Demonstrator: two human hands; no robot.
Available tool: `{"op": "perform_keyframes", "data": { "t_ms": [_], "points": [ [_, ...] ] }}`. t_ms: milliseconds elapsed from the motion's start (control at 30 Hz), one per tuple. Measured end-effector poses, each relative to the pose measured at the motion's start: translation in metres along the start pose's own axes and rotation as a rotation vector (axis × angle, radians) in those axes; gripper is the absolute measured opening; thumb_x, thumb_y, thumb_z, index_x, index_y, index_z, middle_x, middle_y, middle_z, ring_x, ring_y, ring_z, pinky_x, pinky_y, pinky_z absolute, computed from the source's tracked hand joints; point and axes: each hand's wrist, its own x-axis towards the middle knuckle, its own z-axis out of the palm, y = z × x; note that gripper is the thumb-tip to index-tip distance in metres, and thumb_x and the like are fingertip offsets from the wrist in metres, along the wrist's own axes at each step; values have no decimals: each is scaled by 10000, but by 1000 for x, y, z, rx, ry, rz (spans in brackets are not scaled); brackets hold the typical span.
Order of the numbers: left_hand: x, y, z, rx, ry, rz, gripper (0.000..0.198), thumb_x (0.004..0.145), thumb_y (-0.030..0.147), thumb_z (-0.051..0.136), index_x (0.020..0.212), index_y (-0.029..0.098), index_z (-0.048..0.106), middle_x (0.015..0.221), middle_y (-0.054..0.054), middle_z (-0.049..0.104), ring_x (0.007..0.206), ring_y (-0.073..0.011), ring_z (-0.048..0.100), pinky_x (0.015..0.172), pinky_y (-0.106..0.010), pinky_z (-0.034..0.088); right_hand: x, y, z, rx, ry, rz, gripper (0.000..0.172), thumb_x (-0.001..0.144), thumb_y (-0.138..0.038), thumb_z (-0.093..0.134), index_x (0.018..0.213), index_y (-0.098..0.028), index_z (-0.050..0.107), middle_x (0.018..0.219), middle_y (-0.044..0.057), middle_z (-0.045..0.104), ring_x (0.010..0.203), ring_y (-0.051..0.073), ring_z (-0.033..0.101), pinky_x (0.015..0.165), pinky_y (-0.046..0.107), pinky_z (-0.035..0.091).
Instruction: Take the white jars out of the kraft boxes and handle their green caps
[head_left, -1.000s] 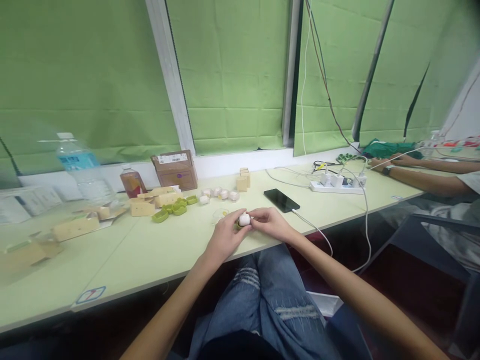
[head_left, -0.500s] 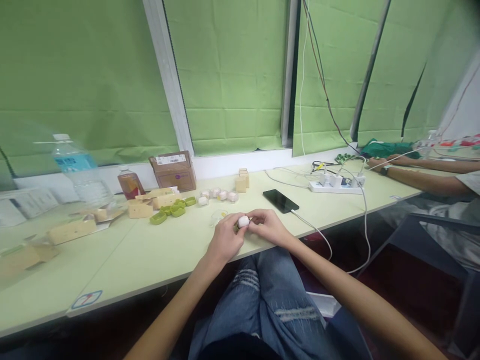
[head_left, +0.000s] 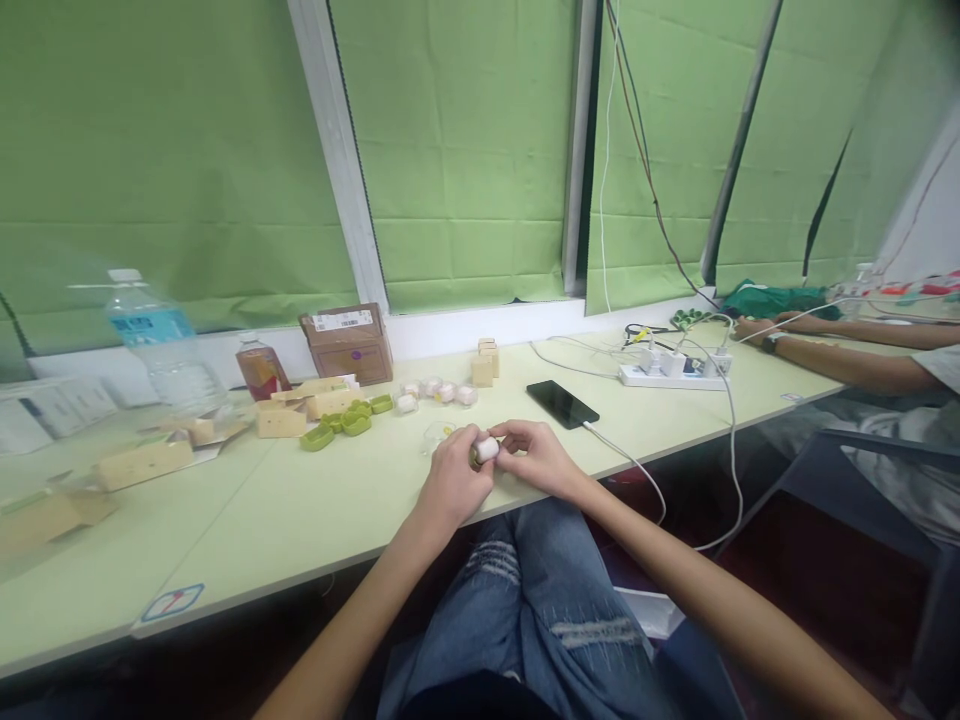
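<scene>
A small white rounded piece with a dark olive part at its left side is held between both hands near the table's front edge. My left hand has its fingers wrapped round the left side of it. From the right, my right hand pinches it with thumb and fingertips. Just behind my left hand lies a clear plastic piece with a yellow spot. Farther back are several pale pink and white pieces in clear cases, and left of them several olive-green pieces.
A black phone with a white cable lies right of my hands. Behind it is a power strip. Small boxes, a carton and bottles stand at the back. Another person's arms rest at far right.
The white piece has tilted slightly between my fingers, and my hands have shifted a little around it. Everything else on the table looks the same.
</scene>
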Motion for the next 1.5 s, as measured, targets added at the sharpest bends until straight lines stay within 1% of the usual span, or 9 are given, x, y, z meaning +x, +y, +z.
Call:
{"op": "perform_keyframes", "data": {
  "t_ms": [333,567,633,733,867,967,1133,1333,1500],
  "points": [
    [2,3,-1,14,-22,-19,100,792,120,599,801,217,578,811,-43,691,779,-232,643,705,-332,455,0,1,-2,-51,-3,-112,338,749,-104,616,1053,-160,752,930,53,771,735,154,678,732,285,544],
    [1,1,-2,-5,-59,-14,121,801,126,612,875,211,656,904,-59,734,865,-243,668,795,-363,490,0,0,-6,85,-52,-90,331,765,-121,619,1071,-139,744,1034,91,763,838,182,698,820,331,568],
    [1,-4,-3,-80,-49,-50,115,796,151,636,893,210,653,926,-55,740,887,-241,678,801,-361,509,0,0,-7,136,-75,-96,335,783,-152,642,1100,-151,751,1122,101,749,881,183,698,846,336,570],
    [3,-12,-4,-306,-36,-140,151,756,190,699,869,203,599,938,-37,744,923,-229,703,807,-343,541,2,-2,-10,211,-110,-118,343,823,-212,673,1154,-185,759,1231,107,718,946,191,697,865,339,570],
    [6,-15,-4,-535,-44,-209,265,701,212,776,843,190,553,951,-44,756,944,-223,728,886,-366,560,3,-3,-16,192,-106,-143,295,857,-246,693,1138,-207,776,1238,104,715,1013,206,680,837,324,564],
    [7,-14,-3,-591,-35,-222,292,708,234,800,880,180,570,1003,-78,767,964,-228,736,930,-395,558,3,-2,-21,129,-113,-162,324,873,-261,689,1188,-227,752,1243,94,704,934,174,663,781,301,561],
    [5,-13,0,-632,-41,-227,326,722,251,818,933,175,580,1041,-92,767,998,-229,736,959,-404,551,3,1,-24,5,-146,-244,464,855,-288,738,1313,-244,676,1267,104,670,1060,206,641,825,323,573],
    [3,-10,1,-634,-55,-200,348,705,324,858,886,176,600,1008,-69,767,1016,-241,731,976,-409,549,3,5,-22,26,-184,-190,461,878,-375,745,1307,-217,682,1230,114,697,1034,219,678,876,366,595],
    [2,-9,1,-578,-52,-189,350,730,348,850,970,183,656,1062,-68,769,1048,-249,730,991,-419,553,3,5,-22,28,-175,-131,467,858,-401,766,1283,-219,701,1212,112,725,1073,250,690,898,394,597]
  ]
}}
